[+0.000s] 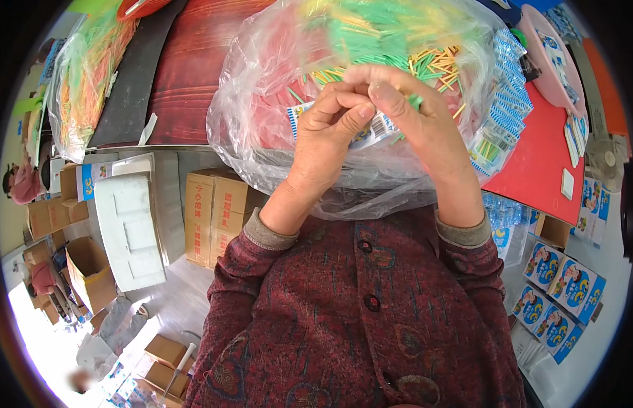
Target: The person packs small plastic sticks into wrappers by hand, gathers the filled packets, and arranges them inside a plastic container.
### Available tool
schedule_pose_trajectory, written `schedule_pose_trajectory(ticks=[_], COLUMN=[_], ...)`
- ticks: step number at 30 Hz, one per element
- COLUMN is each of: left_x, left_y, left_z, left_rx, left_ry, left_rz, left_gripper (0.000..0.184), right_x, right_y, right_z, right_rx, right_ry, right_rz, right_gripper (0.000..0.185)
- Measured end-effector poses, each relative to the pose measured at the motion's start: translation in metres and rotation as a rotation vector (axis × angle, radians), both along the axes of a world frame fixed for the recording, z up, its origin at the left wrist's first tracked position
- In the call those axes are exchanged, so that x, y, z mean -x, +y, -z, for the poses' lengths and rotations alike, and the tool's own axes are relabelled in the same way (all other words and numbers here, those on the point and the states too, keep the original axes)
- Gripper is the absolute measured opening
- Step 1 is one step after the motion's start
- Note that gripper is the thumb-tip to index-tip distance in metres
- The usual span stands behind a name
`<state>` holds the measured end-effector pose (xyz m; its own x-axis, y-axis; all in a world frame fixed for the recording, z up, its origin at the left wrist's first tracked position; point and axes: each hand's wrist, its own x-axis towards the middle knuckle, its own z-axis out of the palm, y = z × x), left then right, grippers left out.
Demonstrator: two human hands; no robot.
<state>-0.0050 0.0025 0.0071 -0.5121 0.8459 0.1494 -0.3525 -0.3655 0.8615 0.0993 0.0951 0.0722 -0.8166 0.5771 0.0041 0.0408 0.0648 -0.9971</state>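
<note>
My left hand point(327, 132) is closed, its thumb and fingers pinched on a small blue-and-white packet point(379, 129) with a barcode. One edge of the packet shows left of that hand; the rest is behind the fingers. My right hand point(422, 122) touches the left at the fingertips, also closed, with a bit of green between its fingers that looks like short sticks. Beneath both hands lies a large clear plastic bag point(242, 115), spread wide. Short green and yellow sticks point(432, 64) are heaped in it.
Several filled packets point(497, 136) overlap in a row to the right of the bag. A pink basin point(544, 61) holds more packets. At left is a bag of long coloured sticks point(92, 81). Below the table stand cardboard boxes point(214, 214) and a white foam box point(129, 231).
</note>
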Motion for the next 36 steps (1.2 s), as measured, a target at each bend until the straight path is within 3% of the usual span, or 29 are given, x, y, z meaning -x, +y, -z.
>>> schedule_pose_trajectory(ticks=[2, 6, 10, 13, 15, 17, 21, 27, 30, 32, 33, 36], left_x=[0.002, 0.007, 0.003, 0.005, 0.004, 0.004, 0.000, -0.013, -0.019, -0.023, -0.025, -0.016], left_y=[0.000, 0.004, 0.010, 0.006, 0.003, 0.002, 0.000, -0.006, -0.010, -0.010, -0.007, -0.008], left_z=[-0.005, -0.008, -0.012, -0.018, -0.026, -0.023, -0.024, -0.030, -0.027, -0.027, -0.025, -0.031], left_rx=[0.005, -0.004, -0.027, 0.037, 0.176, 0.241, 0.328, 0.330, 0.366, 0.386, 0.256, 0.275], left_ry=[-0.044, -0.033, 0.122, 0.149, 0.059, 0.143, 0.239, 0.393, 0.503, 0.513, 0.445, 0.341], left_rz=[-0.003, -0.089, -0.162, -0.105, 0.112, 0.154, 0.163, 0.266, 0.340, 0.365, 0.326, 0.169], left_gripper=[0.005, 0.005, 0.010, 0.016, 0.023, 0.023, 0.020, 0.017, 0.022, 0.022, 0.022, 0.022], right_x=[0.002, -0.007, -0.014, -0.023, -0.026, -0.024, -0.030, -0.057, -0.077, -0.094, -0.107, -0.152], right_y=[-0.001, -0.002, -0.006, 0.004, 0.006, 0.004, 0.000, -0.007, -0.009, -0.010, -0.005, 0.019], right_z=[-0.004, -0.005, -0.005, -0.004, -0.004, -0.005, -0.001, 0.008, 0.020, 0.006, 0.001, -0.007], right_rx=[-0.124, -0.084, -0.105, -0.079, -0.072, -0.005, 0.053, 0.012, -0.171, -0.139, -0.118, -0.021], right_ry=[0.133, 0.183, -0.003, 0.024, 0.062, 0.211, 0.265, 0.088, -0.074, -0.154, -0.129, -0.037], right_rz=[0.123, 0.178, 0.181, 0.221, 0.231, 0.272, 0.234, 0.247, 0.257, 0.302, 0.334, 0.426], right_gripper=[0.047, 0.051, 0.047, 0.048, 0.047, 0.047, 0.049, 0.020, 0.020, 0.018, 0.017, 0.015])
